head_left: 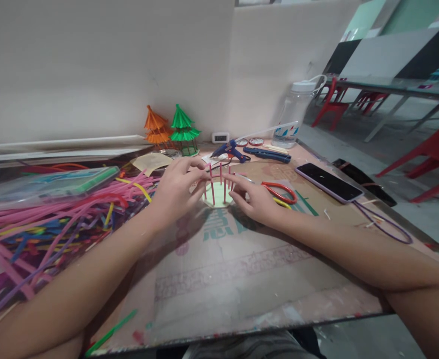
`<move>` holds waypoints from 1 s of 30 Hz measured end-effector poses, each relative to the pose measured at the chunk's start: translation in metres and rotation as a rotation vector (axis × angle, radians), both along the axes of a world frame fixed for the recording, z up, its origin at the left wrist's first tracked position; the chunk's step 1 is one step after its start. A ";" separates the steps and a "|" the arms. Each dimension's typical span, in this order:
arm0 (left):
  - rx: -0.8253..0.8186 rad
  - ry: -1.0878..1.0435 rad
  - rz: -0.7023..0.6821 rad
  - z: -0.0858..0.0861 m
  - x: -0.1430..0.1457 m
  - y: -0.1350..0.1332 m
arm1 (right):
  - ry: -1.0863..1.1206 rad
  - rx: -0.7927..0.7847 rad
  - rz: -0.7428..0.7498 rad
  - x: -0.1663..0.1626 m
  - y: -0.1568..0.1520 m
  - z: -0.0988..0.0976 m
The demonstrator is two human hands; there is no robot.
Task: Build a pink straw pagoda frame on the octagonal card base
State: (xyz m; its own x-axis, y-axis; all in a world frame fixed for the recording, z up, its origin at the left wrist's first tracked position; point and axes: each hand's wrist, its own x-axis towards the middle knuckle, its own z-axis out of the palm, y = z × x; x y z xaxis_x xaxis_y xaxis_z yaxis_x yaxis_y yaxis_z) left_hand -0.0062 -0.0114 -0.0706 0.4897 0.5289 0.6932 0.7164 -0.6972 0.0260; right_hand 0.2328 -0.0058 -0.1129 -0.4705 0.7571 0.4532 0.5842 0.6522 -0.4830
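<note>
A small pale green disc-like base (pixel 218 194) lies on the table in front of me, with several thin pink sticks (pixel 224 192) standing upright around its edge. My left hand (pixel 182 187) is at its left side, fingertips closed around the top of a pink stick. From the other side my right hand (pixel 254 199) reaches in, its index finger and thumb curled at the sticks on the right. A short pink piece seems to run crosswise between the fingertips, partly hidden by them.
A pile of coloured pipe cleaners (pixel 66 224) and a plastic box (pixel 55 184) fill the left. Behind stand orange (pixel 155 127) and green (pixel 184 129) pagoda models, a glue gun (pixel 228 150), a cutter (pixel 267 154) and a bottle (pixel 293 114). Red-handled scissors (pixel 281 192) and a phone (pixel 327 182) lie right.
</note>
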 end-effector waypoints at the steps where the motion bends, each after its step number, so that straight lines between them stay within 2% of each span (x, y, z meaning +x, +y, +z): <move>1: 0.009 0.011 0.002 0.000 0.000 0.000 | 0.001 -0.001 0.001 0.000 0.000 0.000; 10: 0.077 0.062 0.012 -0.005 0.002 0.000 | -0.007 0.009 0.021 0.001 -0.001 0.001; 25: 0.021 0.013 0.000 0.000 0.001 -0.002 | -0.006 0.004 0.008 0.002 0.000 -0.002; 28: -0.043 -0.076 0.053 0.002 -0.007 0.006 | -0.001 0.005 0.000 0.001 0.000 -0.001; 30: -0.117 -0.134 0.144 0.000 -0.015 0.018 | 0.016 0.010 0.004 0.002 0.000 -0.001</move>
State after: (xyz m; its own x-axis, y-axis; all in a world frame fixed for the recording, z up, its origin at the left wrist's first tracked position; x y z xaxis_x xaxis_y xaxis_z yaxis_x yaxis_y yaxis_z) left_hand -0.0211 0.0068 -0.0703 0.3113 0.6672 0.6767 0.7930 -0.5748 0.2020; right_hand 0.2345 -0.0056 -0.1136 -0.4665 0.7506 0.4679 0.5739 0.6594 -0.4856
